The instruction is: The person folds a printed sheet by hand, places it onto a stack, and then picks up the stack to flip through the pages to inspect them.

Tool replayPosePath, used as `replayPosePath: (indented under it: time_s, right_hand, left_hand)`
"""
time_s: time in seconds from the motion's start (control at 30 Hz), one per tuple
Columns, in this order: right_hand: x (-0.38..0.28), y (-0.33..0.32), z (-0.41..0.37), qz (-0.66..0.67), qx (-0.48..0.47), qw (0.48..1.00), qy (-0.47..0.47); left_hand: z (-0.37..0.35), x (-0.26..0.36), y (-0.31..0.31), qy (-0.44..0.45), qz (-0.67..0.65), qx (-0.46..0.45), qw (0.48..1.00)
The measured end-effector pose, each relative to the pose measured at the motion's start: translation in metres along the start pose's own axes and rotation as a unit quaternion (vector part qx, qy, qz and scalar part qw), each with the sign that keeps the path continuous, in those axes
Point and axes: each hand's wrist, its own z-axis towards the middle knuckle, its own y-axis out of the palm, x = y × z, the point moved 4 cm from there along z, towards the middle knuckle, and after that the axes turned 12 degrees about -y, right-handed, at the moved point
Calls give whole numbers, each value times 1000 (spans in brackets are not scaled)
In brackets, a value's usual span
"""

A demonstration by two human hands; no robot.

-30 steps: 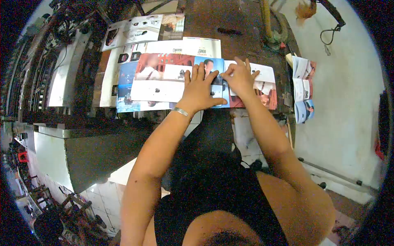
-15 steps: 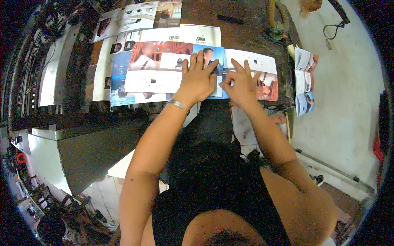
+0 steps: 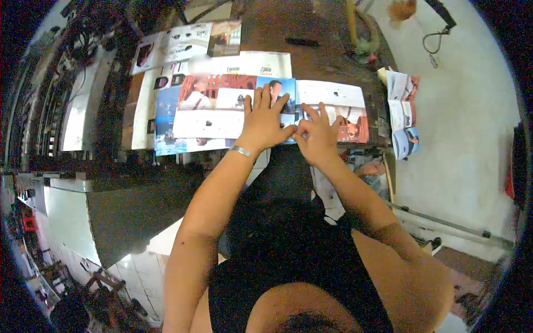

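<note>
Nearest body: the person's black top (image 3: 297, 244) fills the lower middle of the view, with both forearms reaching forward from it.
Left wrist: a silvery bracelet (image 3: 240, 150) circles it.
Left hand: the left hand (image 3: 265, 121) lies palm down, fingers spread wide, pressing on the blue leaflet (image 3: 286, 86) and covering much of its picture; it holds nothing visible.
Right hand: the right hand (image 3: 317, 136) is beside the left thumb at the blue leaflet's right edge; thumb and index finger are drawn narrow, the others fanned out. Whether paper is pinched cannot be told.
Blue leaflet: near the front edge of the surface (image 3: 327, 62), between two opened printed parts.
Left sheet: the red-and-white printed sheet (image 3: 208, 125) overlaps a blue-edged one (image 3: 166, 133).
Right sheet: the white sheet with a red-building photo (image 3: 333, 94) extends from the blue leaflet's right side, partly covered by the right hand.
Right edge: a creased leaflet (image 3: 403, 114) hangs in folds just beyond the surface, near the wall (image 3: 455, 133).
Behind the hands: a cream sheet with lettering (image 3: 277, 61) is partly covered by the nearer papers.
Farther left: a product leaflet (image 3: 183, 41) lies beyond the cream sheet.
Farther middle: a small dark object (image 3: 301, 42) rests on bare wood.
</note>
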Motion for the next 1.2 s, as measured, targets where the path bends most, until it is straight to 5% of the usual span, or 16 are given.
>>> replayPosePath:
  time_s: [0.17,0.43,0.67,0.77,0.8,1.0,1.2]
  right_hand:
    - [5,-6,-2,18,35,999,-33]
    - [2,-16,-52,209,227,951,-6]
    - [6,-27,-73,216,257,942,-17]
    - [5,-39,-75,230,276,932,-43]
    - [7,-38,-75,247,273,929,-42]
    - [22,-32,-83,303,279,910,-39]
    - [54,-26,-106,347,295,890,-16]
  left_hand:
    - [2,3,-1,10,49,11,999]
    - [10,19,-20,-41,12,3,999]
    - [31,29,-23,-74,51,32,995]
    - [34,46,-36,-133,133,-79,979]
    - [35,50,-34,-117,185,-54,974]
    - [42,66,-35,-195,153,-130,960]
    - [49,68,-22,-189,187,-83,960]
